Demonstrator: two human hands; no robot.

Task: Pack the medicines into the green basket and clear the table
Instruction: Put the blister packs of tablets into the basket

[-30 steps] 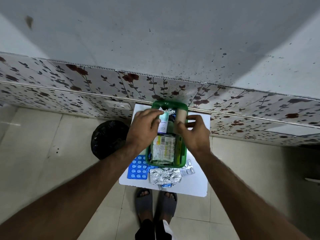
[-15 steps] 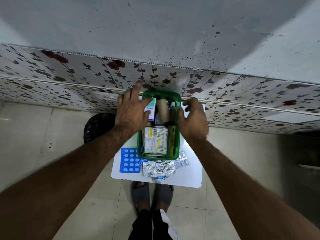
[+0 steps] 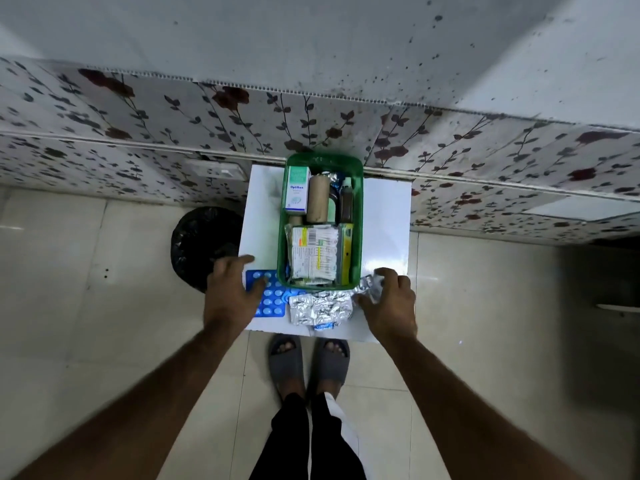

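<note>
The green basket stands on the small white table, holding a white-green box, a tan roll, a brown bottle and a printed packet. In front of the basket lie a blue blister sheet and silver foil strips. My left hand rests spread on the blue sheet's left part. My right hand touches a small foil strip at the basket's near right corner, fingers curled over it.
A black bin-bagged bucket stands on the floor left of the table. A floral-panelled wall runs directly behind the table. My feet in grey slippers are at the table's near edge.
Both hands left the basket's far end, where they set the box and roll, and came back to the near table edge; left onto the blue sheet, right onto the small foil strip.
</note>
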